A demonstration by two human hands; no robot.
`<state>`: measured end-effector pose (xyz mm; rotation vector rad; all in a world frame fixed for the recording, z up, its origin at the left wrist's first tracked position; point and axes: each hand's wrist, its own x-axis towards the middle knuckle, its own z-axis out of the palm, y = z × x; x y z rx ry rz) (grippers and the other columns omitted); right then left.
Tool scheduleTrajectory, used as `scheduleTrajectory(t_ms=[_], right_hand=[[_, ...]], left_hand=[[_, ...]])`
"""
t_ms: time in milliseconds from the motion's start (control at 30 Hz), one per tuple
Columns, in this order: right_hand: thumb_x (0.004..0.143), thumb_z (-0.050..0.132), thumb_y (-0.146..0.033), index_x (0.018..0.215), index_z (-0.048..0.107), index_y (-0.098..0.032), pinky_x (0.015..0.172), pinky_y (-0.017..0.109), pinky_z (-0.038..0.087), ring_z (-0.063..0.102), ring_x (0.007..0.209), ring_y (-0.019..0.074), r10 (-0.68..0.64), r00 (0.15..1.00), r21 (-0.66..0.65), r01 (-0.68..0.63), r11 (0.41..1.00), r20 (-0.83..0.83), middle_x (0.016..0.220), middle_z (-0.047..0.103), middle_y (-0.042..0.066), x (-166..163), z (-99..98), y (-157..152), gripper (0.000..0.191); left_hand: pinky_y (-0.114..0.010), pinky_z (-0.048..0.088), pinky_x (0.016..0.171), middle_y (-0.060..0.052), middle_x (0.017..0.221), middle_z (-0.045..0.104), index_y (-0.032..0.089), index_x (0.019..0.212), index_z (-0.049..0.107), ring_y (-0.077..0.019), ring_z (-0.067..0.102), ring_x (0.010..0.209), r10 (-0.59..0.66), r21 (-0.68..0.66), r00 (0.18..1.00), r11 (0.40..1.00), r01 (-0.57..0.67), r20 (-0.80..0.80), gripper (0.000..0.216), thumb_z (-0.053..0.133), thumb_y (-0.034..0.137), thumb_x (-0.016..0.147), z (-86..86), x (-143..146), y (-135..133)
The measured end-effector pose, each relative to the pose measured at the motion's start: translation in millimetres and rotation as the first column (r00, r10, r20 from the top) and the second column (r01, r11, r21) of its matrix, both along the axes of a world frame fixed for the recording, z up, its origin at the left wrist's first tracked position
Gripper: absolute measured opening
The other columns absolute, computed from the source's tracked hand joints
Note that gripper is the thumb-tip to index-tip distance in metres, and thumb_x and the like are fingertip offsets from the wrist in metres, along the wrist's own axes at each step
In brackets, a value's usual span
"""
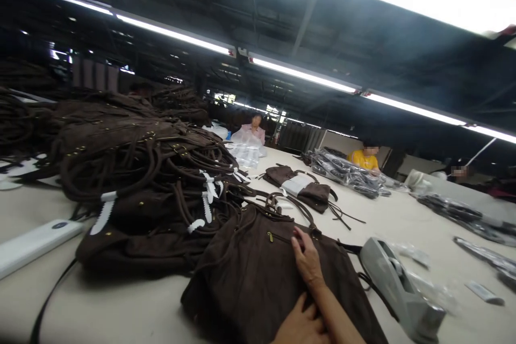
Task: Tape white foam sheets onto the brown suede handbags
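A dark brown handbag lies on the table in front of me, its looped handles pointing away and a small brass zip pull on its face. My right hand rests on the upper part of the bag, fingers extended along the zip line and nothing in its grasp. Lower down, my left hand lies on the bag with fingers apart, partly cut off by the bottom edge and close against my right forearm.
A heap of brown bags with white paper tags fills the left. A grey tape dispenser stands at right. Beyond are another brown bag, plastic-wrapped bags and several people. A white device lies far left.
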<state>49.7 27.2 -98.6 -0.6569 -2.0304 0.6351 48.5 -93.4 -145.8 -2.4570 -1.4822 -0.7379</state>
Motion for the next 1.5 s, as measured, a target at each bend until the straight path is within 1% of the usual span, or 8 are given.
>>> scheduleTrajectory(t_ms=[133,233,367,433,733,900,1067,1500], right_hand=[[0.084,0.049,-0.053,0.111,0.067,-0.013,0.081,0.035,0.054,0.068,0.089,0.0247,-0.097,0.995,-0.29,0.083,0.953,-0.032,0.096,0.073,0.011,17,-9.6,27,0.051],[0.084,0.051,-0.053,0.114,0.066,-0.015,0.08,0.032,0.053,0.067,0.089,0.0235,-0.02,1.0,-0.224,0.023,0.974,0.017,0.098,0.072,0.01,14,-2.1,18,0.051],[0.09,0.047,-0.043,0.126,0.057,-0.016,0.079,0.032,0.053,0.065,0.083,0.0199,0.069,0.988,0.028,-0.073,0.997,0.137,0.102,0.068,0.01,-1,5.6,-18,0.046],[0.092,0.043,-0.034,0.132,0.052,-0.018,0.084,0.033,0.052,0.064,0.091,0.0203,0.1,0.978,0.188,-0.135,0.973,0.186,0.109,0.065,0.01,-12,11.0,-35,0.043],[0.068,0.041,0.0,0.132,0.054,-0.023,0.109,0.043,0.033,0.039,0.132,0.0221,0.326,0.849,0.451,-0.503,0.737,0.415,0.137,0.053,0.005,-106,46.6,-52,0.069],[0.061,0.04,0.0,0.08,0.068,-0.022,0.111,0.047,0.024,0.053,0.117,0.0206,0.484,0.804,0.222,-0.571,0.79,0.346,0.099,0.071,0.002,-146,44.1,-39,0.041],[0.055,0.038,-0.001,0.05,0.054,-0.02,0.093,0.034,0.039,0.054,0.069,0.0159,0.401,0.89,0.271,-0.449,0.851,0.217,0.057,0.054,0.0,-158,62.2,-34,0.025],[0.05,0.041,-0.001,0.054,0.065,-0.021,0.076,0.028,0.034,0.047,0.065,0.0166,0.162,0.747,0.34,-0.47,0.814,0.644,0.055,0.054,0.001,-148,85.2,-27,0.031]], left_hand=[[-0.031,0.053,0.09,0.005,0.093,0.074,0.034,0.097,0.069,-0.0142,0.066,0.094,0.034,0.215,0.984,0.974,-0.072,0.177,0.02,0.052,0.027,0.091,25.9,-16,-26],[-0.035,0.048,0.1,-0.005,0.104,0.07,0.023,0.11,0.065,-0.0154,0.063,0.105,0.169,0.286,0.92,0.917,-0.278,0.352,0.034,0.038,0.011,0.092,64.5,-55,-70],[-0.05,0.045,0.098,-0.015,0.115,0.063,0.013,0.119,0.058,-0.031,0.056,0.112,0.735,0.124,0.394,0.394,-0.911,0.552,0.039,0.062,0.026,0.083,113.9,-107,-123],[-0.05,0.048,0.09,-0.018,0.107,0.064,0.007,0.122,0.056,-0.0336,0.059,0.102,0.877,-0.032,0.262,0.299,-0.954,0.403,0.052,0.07,0.029,0.077,123.6,-120,-135],[-0.032,0.044,0.07,-0.002,0.073,0.064,0.02,0.073,0.059,-0.0189,0.061,0.071,0.778,0.091,0.396,0.406,-0.91,0.487,0.022,0.05,0.025,0.092,86.8,-122,-148],[-0.028,0.043,0.06,0.001,0.064,0.062,0.021,0.074,0.057,-0.015,0.061,0.059,0.754,0.19,0.365,0.313,-0.931,0.546,0.027,0.045,0.03,0.096,67.9,-128,-154],[-0.025,0.049,0.077,-0.004,0.085,0.071,0.019,0.095,0.061,-0.0154,0.068,0.08,0.71,0.309,0.45,0.33,-0.892,0.542,0.015,0.047,0.024,0.095,52.9,-131,-152],[-0.03,0.04,0.056,-0.002,0.062,0.064,0.023,0.073,0.056,-0.0184,0.063,0.059,0.87,-0.018,0.346,0.376,-0.927,0.35,0.029,0.037,0.021,0.095,101.6,-115,-154]])
